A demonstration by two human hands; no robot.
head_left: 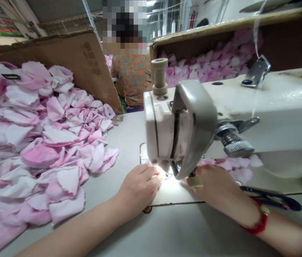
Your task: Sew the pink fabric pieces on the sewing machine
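Observation:
My left hand (pixel 140 185) rests on the bed of a white sewing machine (pixel 159 128), fingers bent and pressed together beside the lit needle area. A sliver of a pale pink fabric piece (pixel 147 161) shows past its knuckles; the rest is hidden under the fingers. On the other side of the needle, my right hand (pixel 212 184) lies low over the metal needle plate (pixel 177 194). The machine's grey lever guard (pixel 201 125) and a small beige part (pixel 194 182) hide its fingertips. Small pink pieces (pixel 233 163) lie behind that hand.
A large heap of pink and white fabric pieces (pixel 44 135) covers the table's left side, against a cardboard panel (pixel 86 60). Dark-handled scissors (pixel 274 198) lie by my right wrist. Behind the machine stands a cardboard box (pixel 279 43) of pink pieces. A person (pixel 132 78) sits ahead.

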